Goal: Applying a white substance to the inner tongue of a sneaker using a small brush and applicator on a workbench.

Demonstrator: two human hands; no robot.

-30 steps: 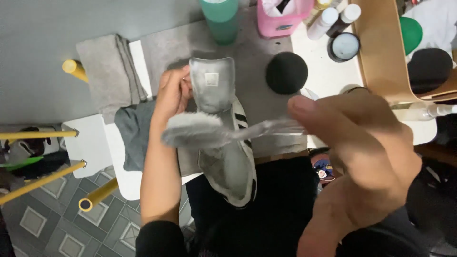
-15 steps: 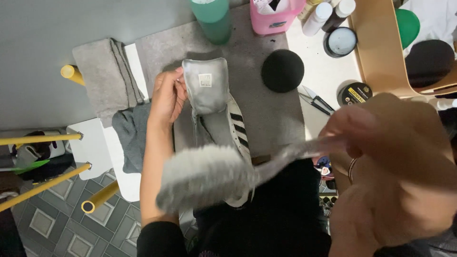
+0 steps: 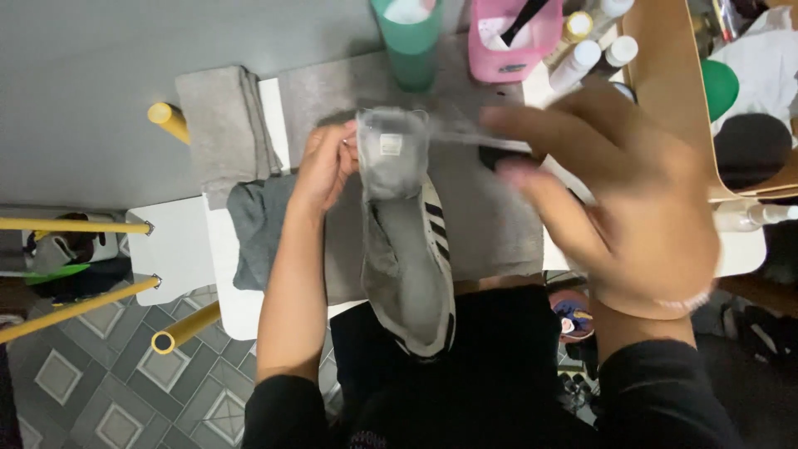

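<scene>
A grey sneaker (image 3: 409, 283) with black stripes lies toe toward me on a grey mat (image 3: 490, 224), its tongue with a white label raised at the far end. My left hand (image 3: 326, 166) grips the left side of the shoe at the tongue. Blurred by motion, my right hand (image 3: 615, 199) is closed on the clear handle of a brush (image 3: 465, 140). The handle points left to the top of the tongue; the brush head is blurred against the tongue.
A teal cup (image 3: 409, 37), a pink container (image 3: 509, 37) and small bottles (image 3: 582, 54) stand at the far edge. Folded grey towels (image 3: 226, 125) lie left. A wooden tray (image 3: 677, 91) holds dark round things at right. Yellow bars (image 3: 75, 224) cross below left.
My right hand has swung the brush from near my body, low over the shoe's toe, up and away to the tongue. The left hand has kept its grip on the shoe.
</scene>
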